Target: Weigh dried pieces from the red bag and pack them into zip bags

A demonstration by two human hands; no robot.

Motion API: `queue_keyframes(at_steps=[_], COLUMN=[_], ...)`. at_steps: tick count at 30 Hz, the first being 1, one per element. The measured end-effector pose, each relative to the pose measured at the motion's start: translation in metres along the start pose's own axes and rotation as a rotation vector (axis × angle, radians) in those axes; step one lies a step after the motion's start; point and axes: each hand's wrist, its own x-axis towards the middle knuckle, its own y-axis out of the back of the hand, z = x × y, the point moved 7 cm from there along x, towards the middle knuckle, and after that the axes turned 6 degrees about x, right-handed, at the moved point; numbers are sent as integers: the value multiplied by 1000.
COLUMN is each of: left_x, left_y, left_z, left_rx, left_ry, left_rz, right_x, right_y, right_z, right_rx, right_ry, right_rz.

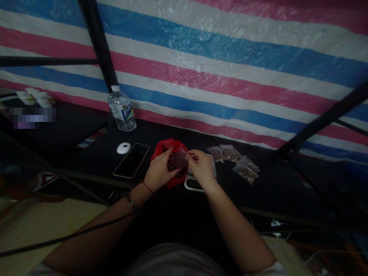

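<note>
Between my hands is a small clear plastic bag (180, 158), held over a red plastic bag (172, 143) that lies open on the dark table. My left hand (160, 170) grips the clear bag's left side between thumb and fingers. With thumb and fingertips pinched, my right hand (201, 165) holds its right edge. Dark contents show inside the red bag, too dim to make out. Beneath my right hand sits a white digital scale (193, 184), partly covered by the hand. Several small filled zip bags (246, 170) lie to the right of the scale.
On the left are a phone (132, 161), a white rounded case (123, 148) and a large clear plastic bottle (122, 109). Black metal posts (99, 46) frame the table, with a striped plastic sheet (201, 69) behind. White bottles (34, 96) stand far left.
</note>
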Motion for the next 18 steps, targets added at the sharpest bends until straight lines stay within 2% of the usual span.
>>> queue_keyframes(at_steps=[3, 5, 8, 10, 13, 18], left_x=[0, 0, 0, 1, 1, -3], left_y=[1, 3, 0, -4, -5, -1], left_z=[2, 1, 0, 0, 4, 17], left_rx=[-26, -110, -397, -658, -916, -956], left_ry=[11, 33, 91, 136, 197, 217], left_rz=[-10, -4, -28, -68, -96, -130], right_x=[-2, -5, -11, -16, -24, -39], right_y=[0, -1, -3, -2, 6, 17], right_z=[8, 13, 22, 26, 29, 35], right_rx=[115, 281, 602, 728, 745, 626], right_ry=[-80, -148, -276, -343, -370, -394], right_rz=[-7, -24, -44, -52, -63, -111])
